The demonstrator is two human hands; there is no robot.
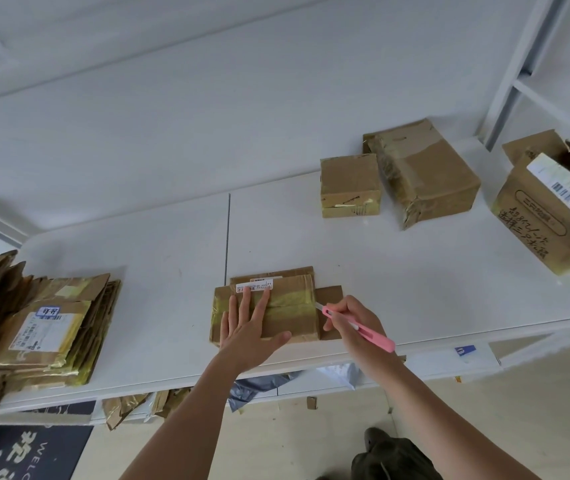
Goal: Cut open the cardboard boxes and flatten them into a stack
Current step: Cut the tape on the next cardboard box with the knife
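While the left hand (247,327) presses flat, fingers spread, on the taped box (269,313), the right hand (353,322) grips a pink cutter (359,329) whose tip seems to touch the box's 3 o'clock edge.

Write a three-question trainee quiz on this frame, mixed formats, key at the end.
1. True or false: the left hand lies flat on the box in front of the person.
2. The right hand holds: A) tape roll B) pink cutter C) marker
3. Fill in: the stack of flattened boxes lies at the table's ____ end.

Key: 1 true; 2 B; 3 left. The blade tip meets the box's right edge. Three boxes still wait at the far right, one already open on top.
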